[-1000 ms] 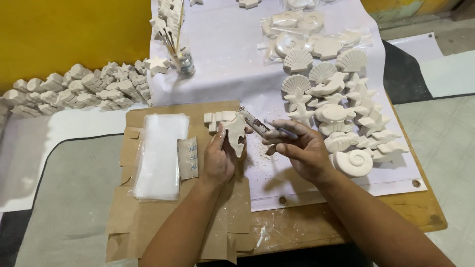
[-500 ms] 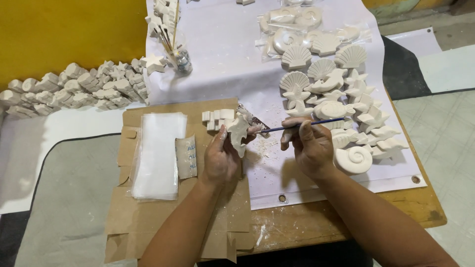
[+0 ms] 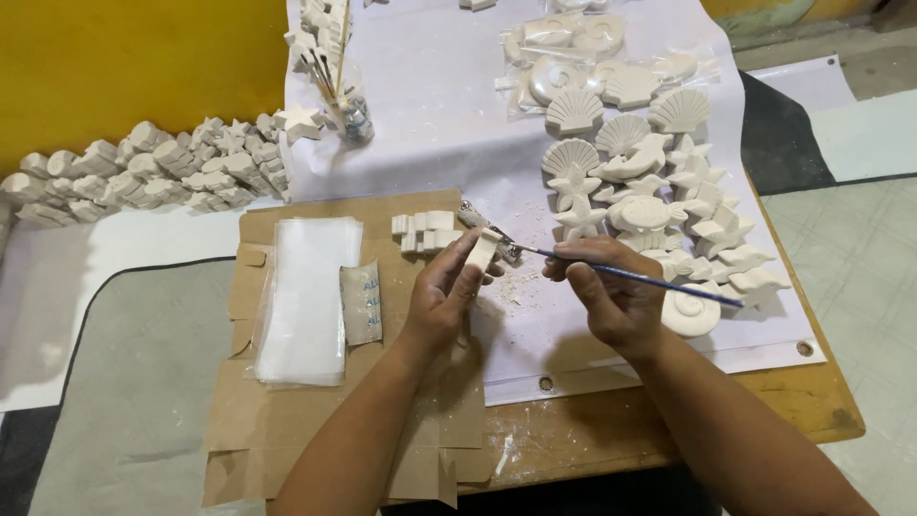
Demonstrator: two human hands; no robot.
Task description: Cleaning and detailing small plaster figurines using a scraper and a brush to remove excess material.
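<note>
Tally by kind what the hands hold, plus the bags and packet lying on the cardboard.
plaster piece, in left hand: 1
paintbrush, in right hand: 1
stack of clear bags: 1
small packet: 1
Total: 4

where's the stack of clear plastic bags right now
In the head view, the stack of clear plastic bags lies on the cardboard sheet, left of the left hand, beside a small packet.

2 hands [image 3: 449,287] [image 3: 611,296] seen; 1 blue-handled brush [image 3: 640,279] held; 1 stack of clear bags [image 3: 306,296]; 4 scallop shells [image 3: 573,112] counted.
</note>
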